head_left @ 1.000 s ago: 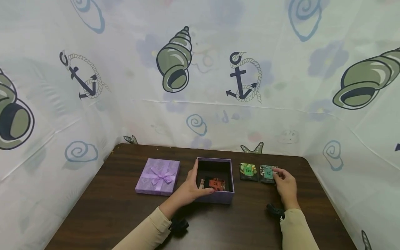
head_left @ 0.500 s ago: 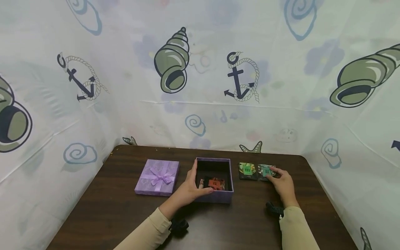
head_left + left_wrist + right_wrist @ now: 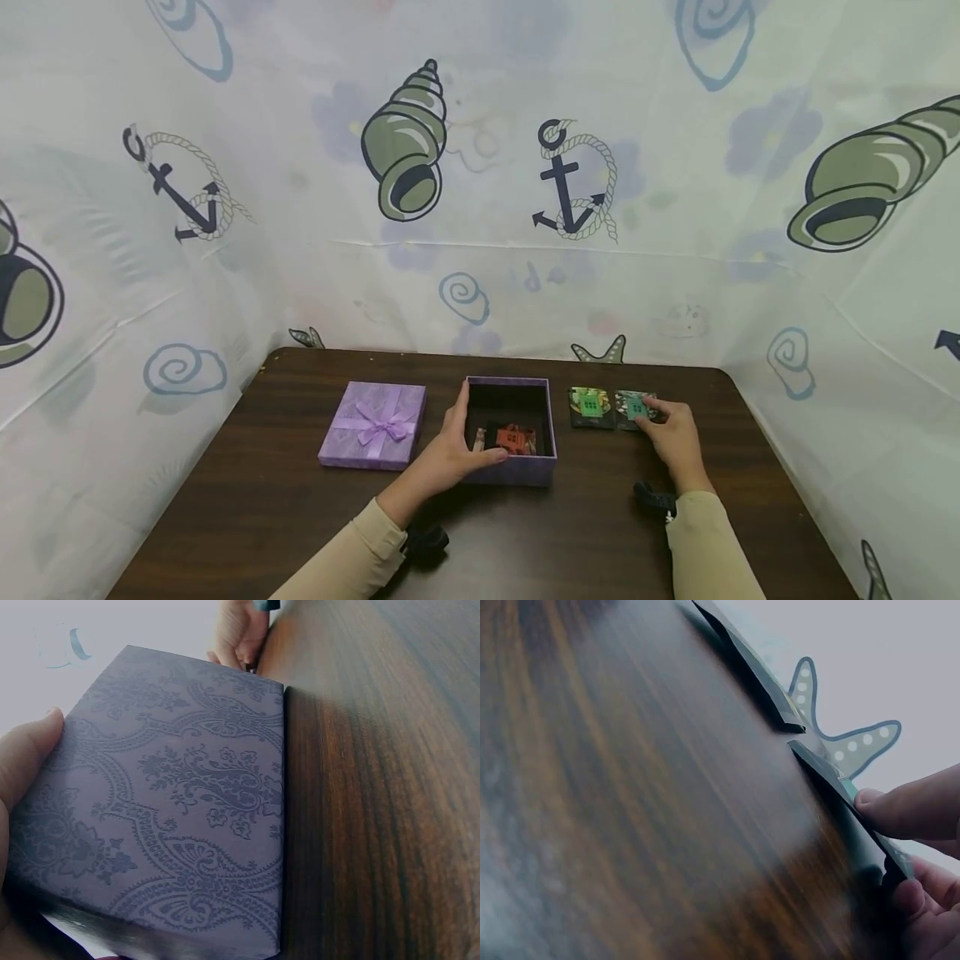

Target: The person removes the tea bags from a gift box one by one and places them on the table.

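My left hand [image 3: 442,458] holds an uncovered purple gift box [image 3: 517,473] at its near left corner, thumb on the front rim and fingers along the left side. Inside the box lies a packet with a red label [image 3: 516,440]. The left wrist view shows the patterned front wall [image 3: 172,802] with my thumb [image 3: 30,750] at its edge. My right hand [image 3: 678,437] pinches the right edge of a small flat packet with a teal label [image 3: 632,404]. In the right wrist view, my thumb lies on top of this packet [image 3: 838,780] and a fingertip is at its underside.
A packet with a green label [image 3: 591,405] lies just left of the pinched one. The purple lid [image 3: 371,429] with a ribbon bow rests left of the box. All stand on a dark wooden table [image 3: 547,542], before a patterned cloth [image 3: 495,200].
My right hand has shifted slightly left, its thumb coming further over the teal-label packet. My left hand keeps its hold on the box. The head view has shifted a little.
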{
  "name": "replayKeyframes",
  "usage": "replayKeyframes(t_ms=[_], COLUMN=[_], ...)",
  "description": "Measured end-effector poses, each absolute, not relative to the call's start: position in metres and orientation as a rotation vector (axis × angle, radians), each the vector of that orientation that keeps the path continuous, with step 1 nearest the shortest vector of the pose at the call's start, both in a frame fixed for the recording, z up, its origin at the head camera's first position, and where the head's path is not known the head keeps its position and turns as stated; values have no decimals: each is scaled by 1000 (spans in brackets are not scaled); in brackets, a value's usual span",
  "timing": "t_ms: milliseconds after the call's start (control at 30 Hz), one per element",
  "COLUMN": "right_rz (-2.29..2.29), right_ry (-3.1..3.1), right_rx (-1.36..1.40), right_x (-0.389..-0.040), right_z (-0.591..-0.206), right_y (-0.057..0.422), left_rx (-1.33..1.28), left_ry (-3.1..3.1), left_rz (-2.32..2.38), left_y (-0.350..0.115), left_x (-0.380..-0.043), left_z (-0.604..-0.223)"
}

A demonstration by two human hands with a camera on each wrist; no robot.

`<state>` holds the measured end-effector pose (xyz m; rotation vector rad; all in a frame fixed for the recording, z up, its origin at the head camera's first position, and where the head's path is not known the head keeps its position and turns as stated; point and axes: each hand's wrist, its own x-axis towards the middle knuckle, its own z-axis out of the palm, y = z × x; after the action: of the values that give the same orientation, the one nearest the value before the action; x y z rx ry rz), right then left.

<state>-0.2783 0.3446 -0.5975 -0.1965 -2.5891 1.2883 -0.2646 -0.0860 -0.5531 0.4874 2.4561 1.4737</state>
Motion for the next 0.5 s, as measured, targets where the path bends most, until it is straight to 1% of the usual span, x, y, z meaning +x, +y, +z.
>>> replayKeyframes(t_ms=[133, 500], right_rz=[1187, 1198], right_ry=[-2603, -2658], right_rx=[-159, -314], right_x=[-279, -274], right_z=[-598, -596], right_y=[342, 336], left_rx=[486, 492], left_ry=[2446, 2438], left_rz=[1486, 1488], left_y=[-86, -86], left_x=[-264, -264], left_z=[-554, -553])
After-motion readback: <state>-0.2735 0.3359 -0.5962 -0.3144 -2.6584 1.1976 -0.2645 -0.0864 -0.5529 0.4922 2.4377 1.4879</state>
